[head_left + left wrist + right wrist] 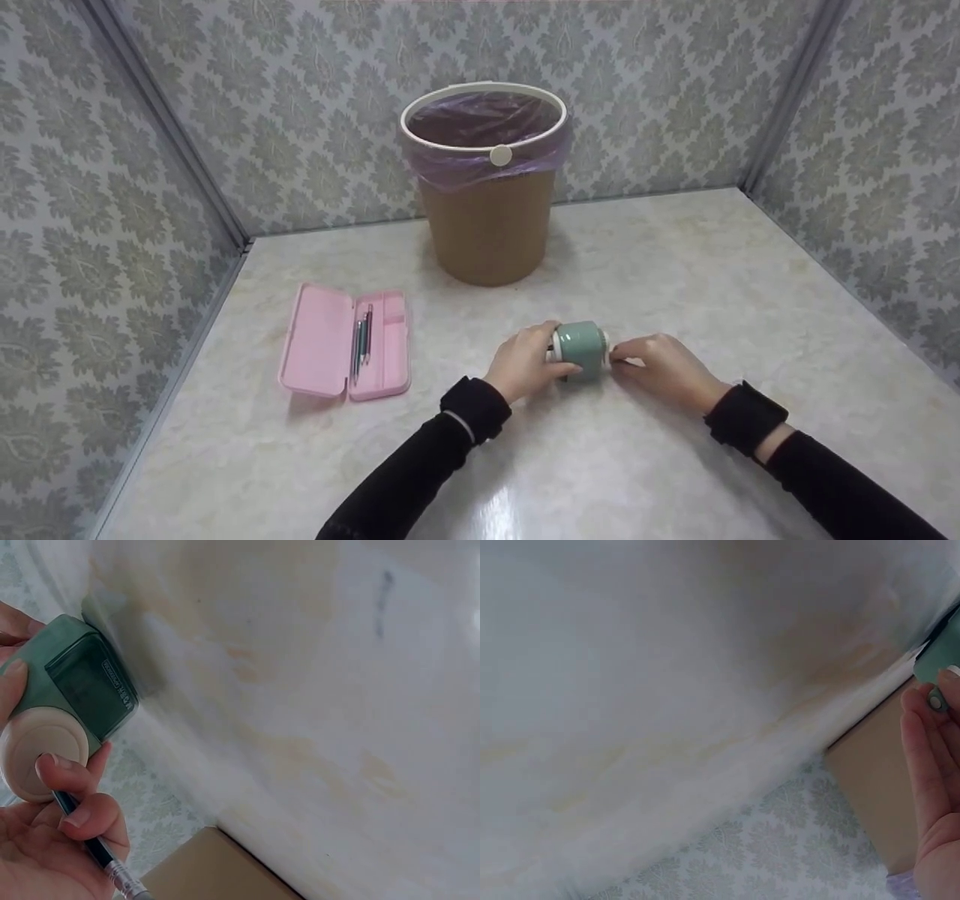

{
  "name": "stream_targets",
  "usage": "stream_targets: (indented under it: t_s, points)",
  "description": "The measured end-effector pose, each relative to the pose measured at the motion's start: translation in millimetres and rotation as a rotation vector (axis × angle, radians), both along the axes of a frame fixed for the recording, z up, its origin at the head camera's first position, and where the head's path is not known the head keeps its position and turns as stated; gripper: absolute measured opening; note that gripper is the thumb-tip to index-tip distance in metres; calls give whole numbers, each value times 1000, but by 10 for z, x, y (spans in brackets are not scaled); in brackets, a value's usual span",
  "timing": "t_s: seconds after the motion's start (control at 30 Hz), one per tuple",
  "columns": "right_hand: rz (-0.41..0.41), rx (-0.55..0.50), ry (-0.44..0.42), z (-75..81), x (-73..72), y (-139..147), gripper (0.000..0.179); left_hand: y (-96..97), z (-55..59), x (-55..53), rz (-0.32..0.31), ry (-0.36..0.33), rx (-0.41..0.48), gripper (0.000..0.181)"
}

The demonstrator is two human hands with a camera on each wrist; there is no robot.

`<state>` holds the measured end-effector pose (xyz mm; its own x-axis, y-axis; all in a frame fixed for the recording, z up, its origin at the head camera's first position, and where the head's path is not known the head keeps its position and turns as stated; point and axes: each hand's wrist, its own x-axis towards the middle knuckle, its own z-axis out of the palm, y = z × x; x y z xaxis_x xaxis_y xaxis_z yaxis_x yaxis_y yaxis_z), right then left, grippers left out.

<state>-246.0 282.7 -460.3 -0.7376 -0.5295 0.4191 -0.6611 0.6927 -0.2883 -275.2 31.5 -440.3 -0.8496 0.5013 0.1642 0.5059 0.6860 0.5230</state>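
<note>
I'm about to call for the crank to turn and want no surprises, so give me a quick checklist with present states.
1. Left hand steadying the pencil sharpener: ok.
2. Pencil directed at the sharpener's cream front: ok.
3. Pencil fully seated inside: cannot tell; the entry is hidden.
4. Right hand pinching the crank knob: ok.
5. Pink pencil case apart from both hands: ok.
6. Purple liner fitted in the trash bin: ok.
</note>
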Motion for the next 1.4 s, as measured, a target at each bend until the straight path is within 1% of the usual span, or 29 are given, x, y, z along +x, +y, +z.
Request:
stream_targets:
  t_s: [0.13,0.3,0.5,0.73,1.0,1.17,1.3,1.4]
  points:
    - [15,-2,21,-12,0,19,15,12,-6,-4,-5,7,4,55]
    - [10,-28,-3,-19,-5,23,16,2,10,-2,-12,-1,4,56]
    - [-6,-30,-32,-19,-9,-17,13,-7,15,-28,-26,24,-16,57]
    - [-37,-26,-45,-18,-9,-36,13,-12,2,-48,-28,3,-12,64]
    - [-48,4,-13,-23,-14,-60,12,-13,-32,-57,-24,6,-2,65]
    - [-62,20,13,-37,4,-70,10,-3,-47,-37,-5,0,17,64]
    - [-72,22,2,-36,15,-80,11,6,-37,-26,2,-6,22,60]
    - [-74,32,5,-33,20,-83,12,9,-11,-24,1,-9,13,60]
